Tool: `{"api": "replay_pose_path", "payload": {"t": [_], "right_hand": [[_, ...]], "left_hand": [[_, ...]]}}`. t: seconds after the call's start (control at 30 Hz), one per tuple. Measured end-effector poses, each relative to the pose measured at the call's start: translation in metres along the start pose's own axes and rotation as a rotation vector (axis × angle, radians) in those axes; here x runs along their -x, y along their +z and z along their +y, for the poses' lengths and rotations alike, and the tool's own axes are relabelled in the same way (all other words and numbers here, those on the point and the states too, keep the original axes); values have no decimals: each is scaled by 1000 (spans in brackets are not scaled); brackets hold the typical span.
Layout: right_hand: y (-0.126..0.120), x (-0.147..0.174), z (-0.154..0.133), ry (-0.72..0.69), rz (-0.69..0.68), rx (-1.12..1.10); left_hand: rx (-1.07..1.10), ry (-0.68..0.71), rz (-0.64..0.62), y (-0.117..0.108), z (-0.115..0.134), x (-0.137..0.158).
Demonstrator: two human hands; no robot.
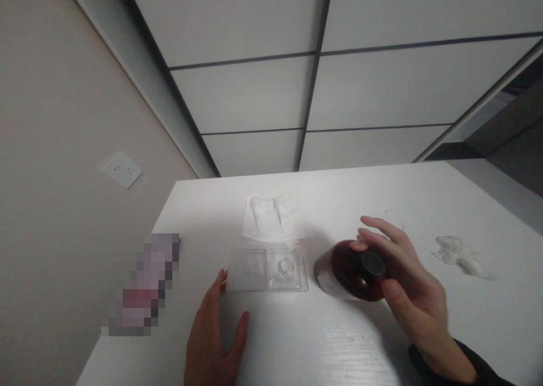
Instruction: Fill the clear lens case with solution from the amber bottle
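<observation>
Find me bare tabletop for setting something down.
Bare: between the pixelated item and the clear case; the patch behind the dark red bottle, right of the white sheet. Crowded: the middle, left hand by the case, right hand at the bottle.

Beside the fingertips of your left hand (206, 341), the hinged case (267, 270) looks like clear, smooth, glossy plastic. At the fingers of your right hand (418, 295), the bottle (345, 273) is smooth and shiny, though you cannot tell glass from plastic. Beyond your left fingertips, the sheet (266, 222) looks like thin matt paper. Beneath your fingers, the tabletop (339, 346) shows faint wood grain with a soft sheen.
</observation>
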State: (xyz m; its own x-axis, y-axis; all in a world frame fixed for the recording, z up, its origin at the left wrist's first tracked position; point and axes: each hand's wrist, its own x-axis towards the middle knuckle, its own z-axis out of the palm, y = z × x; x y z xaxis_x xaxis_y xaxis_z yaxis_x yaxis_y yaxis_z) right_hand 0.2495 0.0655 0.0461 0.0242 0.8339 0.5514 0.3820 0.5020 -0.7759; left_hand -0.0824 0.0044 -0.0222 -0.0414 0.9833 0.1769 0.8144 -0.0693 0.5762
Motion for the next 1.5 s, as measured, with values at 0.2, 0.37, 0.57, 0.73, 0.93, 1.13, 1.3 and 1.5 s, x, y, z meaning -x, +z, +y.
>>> {"api": "replay_pose_path", "payload": {"t": [0.2, 0.37, 0.57, 0.73, 0.93, 1.13, 1.3, 1.5], "right_hand": [[-1, -2, -2, -1, -41, 2], [4, -6, 0, 63, 27, -117], [2, -6, 1, 16, -2, -58], [3, -6, 1, 0, -5, -86], [2, -7, -1, -3, -28, -82], [6, -8, 1, 33, 30, -232], [6, -7, 1, 37, 16, -224], [3, -8, -2, 11, 9, -166]], "left_hand": [[-57, 32, 3, -1, 2, 0], [-79, 51, 26, -1, 7, -1], [-72, 29, 3, -2, 7, 0], [-59, 21, 10, -1, 8, -1], [-87, 36, 30, -2, 12, -3], [-112, 42, 48, -2, 14, -3], [-109, 29, 26, -1, 14, -3], [-92, 16, 49, 2, 13, -2]]}}
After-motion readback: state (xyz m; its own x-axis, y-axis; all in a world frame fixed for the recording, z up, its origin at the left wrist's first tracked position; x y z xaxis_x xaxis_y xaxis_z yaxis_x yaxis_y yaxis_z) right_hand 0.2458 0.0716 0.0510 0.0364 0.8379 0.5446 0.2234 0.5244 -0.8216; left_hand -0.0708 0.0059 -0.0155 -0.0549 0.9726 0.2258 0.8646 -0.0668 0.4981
